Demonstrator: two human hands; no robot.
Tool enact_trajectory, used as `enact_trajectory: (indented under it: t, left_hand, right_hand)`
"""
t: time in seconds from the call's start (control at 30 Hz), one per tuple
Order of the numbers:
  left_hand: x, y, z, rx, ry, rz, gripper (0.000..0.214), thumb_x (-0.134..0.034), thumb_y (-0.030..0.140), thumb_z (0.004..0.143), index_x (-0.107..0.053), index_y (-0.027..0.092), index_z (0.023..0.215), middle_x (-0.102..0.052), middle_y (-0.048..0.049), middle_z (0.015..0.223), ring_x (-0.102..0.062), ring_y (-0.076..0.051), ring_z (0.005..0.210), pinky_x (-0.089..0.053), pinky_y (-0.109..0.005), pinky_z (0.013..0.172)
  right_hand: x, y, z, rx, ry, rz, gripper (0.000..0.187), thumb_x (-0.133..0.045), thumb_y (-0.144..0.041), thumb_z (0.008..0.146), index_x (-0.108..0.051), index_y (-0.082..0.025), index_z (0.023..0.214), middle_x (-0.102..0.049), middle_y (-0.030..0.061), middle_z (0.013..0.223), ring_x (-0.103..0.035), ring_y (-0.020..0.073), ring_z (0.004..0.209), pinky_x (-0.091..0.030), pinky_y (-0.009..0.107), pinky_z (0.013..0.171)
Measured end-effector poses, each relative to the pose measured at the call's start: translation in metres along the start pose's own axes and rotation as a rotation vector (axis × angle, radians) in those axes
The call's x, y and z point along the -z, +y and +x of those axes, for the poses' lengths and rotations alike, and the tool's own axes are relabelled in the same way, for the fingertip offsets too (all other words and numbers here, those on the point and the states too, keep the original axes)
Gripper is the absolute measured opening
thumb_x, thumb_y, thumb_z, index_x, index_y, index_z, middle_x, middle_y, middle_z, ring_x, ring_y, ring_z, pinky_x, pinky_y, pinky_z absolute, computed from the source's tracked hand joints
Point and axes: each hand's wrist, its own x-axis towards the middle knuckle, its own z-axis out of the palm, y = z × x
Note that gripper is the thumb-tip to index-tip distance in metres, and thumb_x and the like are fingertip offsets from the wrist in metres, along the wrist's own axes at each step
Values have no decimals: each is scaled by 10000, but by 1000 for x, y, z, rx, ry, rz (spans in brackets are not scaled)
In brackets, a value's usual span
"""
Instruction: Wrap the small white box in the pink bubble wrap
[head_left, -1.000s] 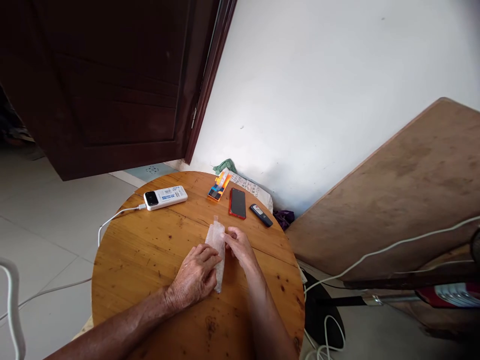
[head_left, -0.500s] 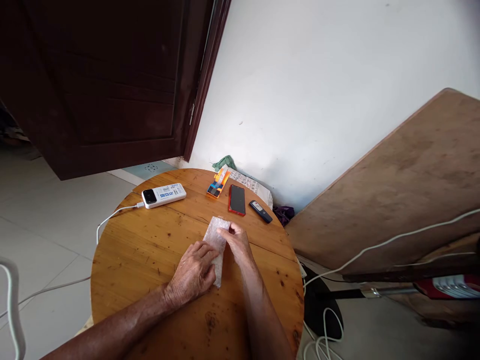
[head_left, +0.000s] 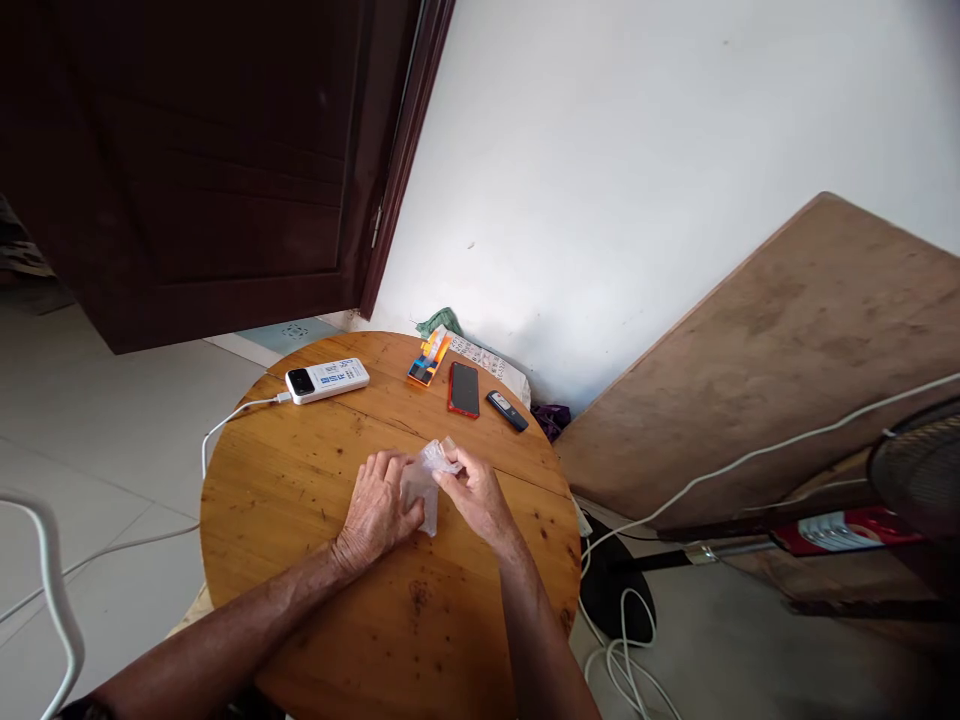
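Note:
A small sheet or pouch of bubble wrap [head_left: 421, 490] is held between both hands just above or on the round wooden table [head_left: 300, 470]; whether something lies inside it I cannot tell. My left hand [head_left: 379, 510] grips its left side, fingers over the upper edge and thumb near the lower part. My right hand [head_left: 476, 495] pinches the top right corner between thumb and fingers, where the plastic is bunched and pulled out to the right. A small see-through flap stands up beside the right fingertips.
Toward the back of the table lie a white power bank [head_left: 328, 381] with a cable, an orange-and-blue package [head_left: 430, 358], a red-edged phone [head_left: 464, 389] and a dark remote-like device [head_left: 507, 410]. A wall, a leaning board [head_left: 750, 350] and a fan [head_left: 919, 480] stand beyond.
The bubble wrap's top, flat before, is now crumpled and pulled to the right by my right hand. My left hand has shifted up along its left side. The view has turned slightly right.

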Motion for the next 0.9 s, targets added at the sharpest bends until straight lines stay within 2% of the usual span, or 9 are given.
enact_trajectory:
  t: [0.1,0.2,0.27,0.37,0.5,0.6,0.73,0.8,0.9]
  left_hand:
    - [-3,-4,3,68,-32,-96,622,-634,212,707,-461,178,1304,-536,-120,1252,-505,-287,1145,-431,-454,977]
    - [-5,-8,7,70,-123,-201,621,-608,179,708,-469,184,1314,-554,-109,1255,-515,-268,1162,-419,-443,1009]
    - [-5,-10,9,69,-164,-260,565,-588,152,705,-516,191,1264,-587,-93,1206,-541,-249,1127,-429,-430,996]
    - [-5,-13,10,56,-195,-328,378,-582,152,718,-588,205,1092,-635,-54,1076,-580,-219,1033,-460,-395,935]
    - [-6,-14,9,41,-189,-393,179,-601,199,754,-578,199,931,-644,-40,1002,-597,-191,927,-477,-363,886]
    - [-4,-14,10,16,-199,-404,116,-572,161,754,-576,193,866,-645,-38,986,-606,-183,927,-477,-344,884]
    - [10,-14,14,-21,-302,-337,139,-545,117,724,-590,196,828,-654,-19,895,-618,-179,884,-486,-323,850]
    - [21,-17,13,-85,-364,-315,188,-551,119,720,-603,203,880,-670,-26,939,-629,-184,910,-494,-330,867]
    - [34,-25,8,-207,-411,-258,347,-592,140,726,-608,223,1063,-628,-83,1244,-584,-231,1159,-452,-395,1013]
  right_hand:
    - [-2,-1,-10,37,27,-65,71,-589,-254,768,-632,-209,802,-661,4,787,-557,173,749,-431,266,726]
    - [-4,0,-20,54,17,-110,48,-580,-235,779,-619,-222,806,-677,8,812,-584,184,783,-439,273,750]
    - [-7,2,-27,71,10,-142,60,-555,-205,797,-607,-230,816,-690,15,853,-605,192,811,-443,280,766]
    - [-14,4,-39,97,17,-223,126,-503,-161,830,-600,-240,844,-694,19,874,-618,191,812,-444,282,764]
    - [-26,6,-53,153,58,-330,190,-452,-131,863,-605,-238,898,-697,61,996,-631,213,918,-455,305,813]
    - [-31,7,-61,214,75,-369,204,-452,-116,867,-610,-240,903,-684,84,1121,-621,234,1036,-454,338,885]
    - [-34,10,-69,266,92,-400,184,-508,-101,835,-608,-244,893,-663,87,1198,-614,247,1092,-463,368,909]
    - [-36,13,-74,286,91,-403,175,-558,-111,807,-606,-238,917,-636,100,1252,-591,263,1152,-465,391,940]
    - [-41,21,-78,301,110,-396,275,-552,-81,786,-609,-236,1006,-602,104,1309,-545,265,1234,-449,421,1013]
